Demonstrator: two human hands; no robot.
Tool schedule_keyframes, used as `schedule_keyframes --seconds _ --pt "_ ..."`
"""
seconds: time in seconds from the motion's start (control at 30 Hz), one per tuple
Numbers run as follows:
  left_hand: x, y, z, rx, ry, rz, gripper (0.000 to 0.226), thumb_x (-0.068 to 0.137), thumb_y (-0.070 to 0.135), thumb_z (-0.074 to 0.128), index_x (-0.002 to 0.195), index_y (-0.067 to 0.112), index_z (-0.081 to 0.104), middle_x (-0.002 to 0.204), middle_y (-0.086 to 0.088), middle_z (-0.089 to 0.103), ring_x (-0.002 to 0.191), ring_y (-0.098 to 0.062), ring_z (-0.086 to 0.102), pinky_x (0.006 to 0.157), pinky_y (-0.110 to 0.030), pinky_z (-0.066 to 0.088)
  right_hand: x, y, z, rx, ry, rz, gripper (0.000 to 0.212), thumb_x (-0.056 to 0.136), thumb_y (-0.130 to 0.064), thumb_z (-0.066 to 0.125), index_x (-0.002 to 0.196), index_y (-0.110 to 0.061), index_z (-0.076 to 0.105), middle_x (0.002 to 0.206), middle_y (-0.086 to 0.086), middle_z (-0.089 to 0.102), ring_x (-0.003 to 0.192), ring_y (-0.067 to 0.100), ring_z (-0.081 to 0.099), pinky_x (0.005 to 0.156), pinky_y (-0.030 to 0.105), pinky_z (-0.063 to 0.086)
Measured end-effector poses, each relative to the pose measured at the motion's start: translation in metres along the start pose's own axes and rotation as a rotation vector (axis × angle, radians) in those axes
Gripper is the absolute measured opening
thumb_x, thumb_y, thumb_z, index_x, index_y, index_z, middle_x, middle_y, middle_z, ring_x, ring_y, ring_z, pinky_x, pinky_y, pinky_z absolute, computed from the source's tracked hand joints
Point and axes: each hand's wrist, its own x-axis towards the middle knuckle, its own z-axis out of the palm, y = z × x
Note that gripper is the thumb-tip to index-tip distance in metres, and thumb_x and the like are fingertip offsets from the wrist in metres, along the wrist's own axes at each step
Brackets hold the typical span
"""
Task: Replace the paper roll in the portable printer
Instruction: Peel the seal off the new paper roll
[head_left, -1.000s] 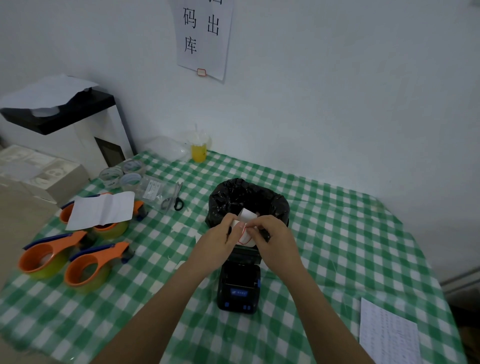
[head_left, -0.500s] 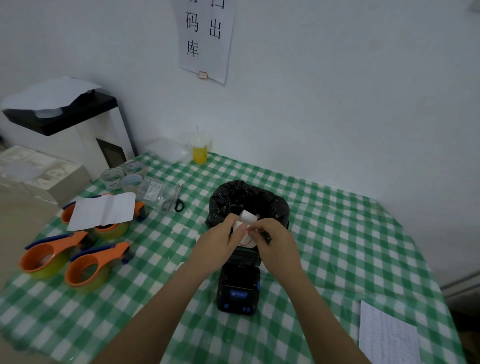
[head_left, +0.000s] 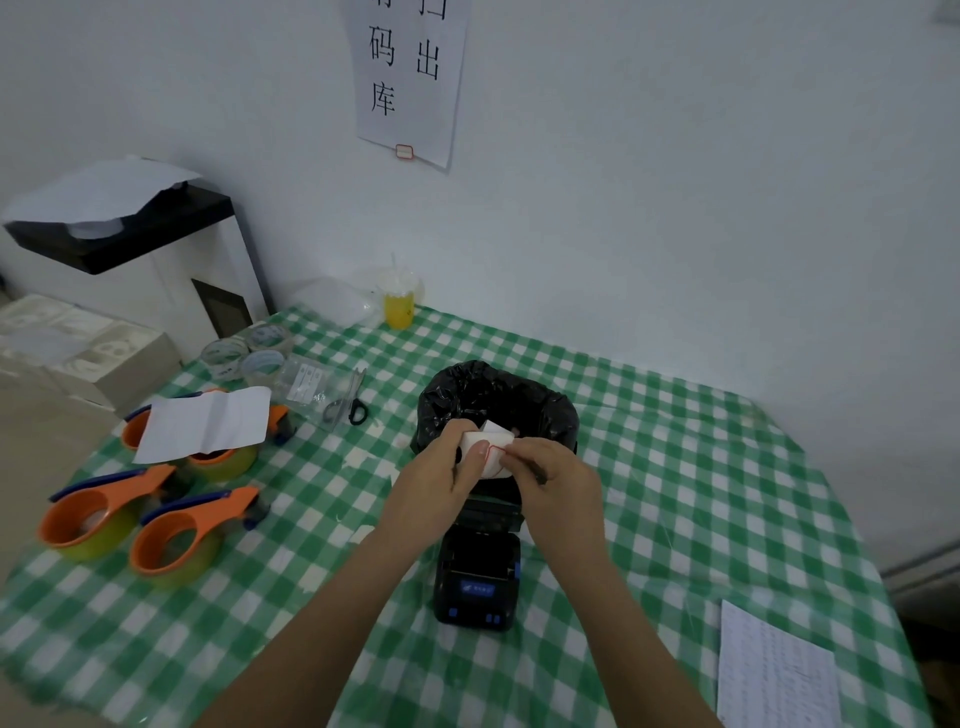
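Note:
A small black portable printer (head_left: 478, 577) with blue buttons lies on the green checked tablecloth, its lid open toward the far side. Just above it I hold a white paper roll (head_left: 491, 449) with a red line on it. My left hand (head_left: 441, 483) grips the roll from the left. My right hand (head_left: 556, 488) pinches the roll's loose paper end from the right. The hands cover most of the roll and the printer's paper bay.
A small bin lined with a black bag (head_left: 498, 400) stands right behind the hands. Three orange tape dispensers (head_left: 176, 540), a white slip (head_left: 208, 423), tape rolls (head_left: 244, 353), scissors (head_left: 348, 405) and a yellow drink (head_left: 400, 306) lie left and back. A printed sheet (head_left: 774, 670) lies near right.
Both hands stay on the roll above the printer; the fingers shift slightly on the paper end. The camera has tilted a little, nothing else moved.

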Motion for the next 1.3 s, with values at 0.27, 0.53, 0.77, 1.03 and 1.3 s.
schedule_keyframes --seconds 0.27,0.53,0.77,1.03,1.3 --pt "0.0 0.001 0.001 0.014 0.045 0.002 0.037 0.088 0.052 0.029 0.107 0.025 0.045 0.062 0.009 0.049 0.051 -0.006 0.045 0.048 -0.021 0.036 -0.001 -0.005 0.001 0.108 0.05 0.084 0.011 0.082 -0.011 0.069 0.091 -0.013 0.075 0.092 -0.009 0.069 0.083 0.0 0.061 0.08 0.007 0.046" --pt "0.0 -0.002 0.002 -0.013 0.048 -0.037 0.025 0.093 0.042 0.035 0.108 0.023 0.045 0.065 0.008 0.051 0.053 -0.009 0.047 0.05 -0.025 0.039 0.002 -0.008 0.005 0.208 -0.015 0.14 0.02 0.085 -0.012 0.066 0.076 -0.029 0.064 0.092 -0.005 0.063 0.087 0.003 0.059 0.076 0.011 0.046" --pt "0.001 0.0 0.003 -0.096 0.054 -0.083 0.023 0.095 0.043 0.029 0.099 0.026 0.044 0.07 -0.002 0.058 0.053 -0.015 0.049 0.051 -0.038 0.044 -0.001 -0.003 0.016 -0.039 0.218 -0.051 0.005 0.079 -0.006 0.071 0.079 -0.011 0.07 0.089 -0.008 0.05 0.087 0.012 0.05 0.082 0.004 0.036" --pt "0.003 0.003 0.005 -0.267 0.009 -0.189 0.025 0.096 0.043 0.029 0.085 0.028 0.046 0.067 0.004 0.052 0.052 -0.015 0.045 0.053 -0.038 0.04 -0.002 0.001 0.019 -0.065 0.301 -0.134 0.005 0.076 -0.005 0.071 0.077 -0.009 0.07 0.084 0.003 0.057 0.083 0.007 0.046 0.081 0.006 0.035" --pt "0.006 0.008 0.005 -0.396 -0.061 -0.259 0.031 0.096 0.042 0.03 0.075 0.028 0.049 0.063 0.003 0.049 0.049 -0.011 0.044 0.043 -0.023 0.04 -0.003 0.004 0.015 -0.059 0.265 -0.135 0.008 0.076 -0.001 0.072 0.079 -0.008 0.069 0.087 -0.002 0.053 0.084 0.004 0.044 0.08 0.008 0.037"
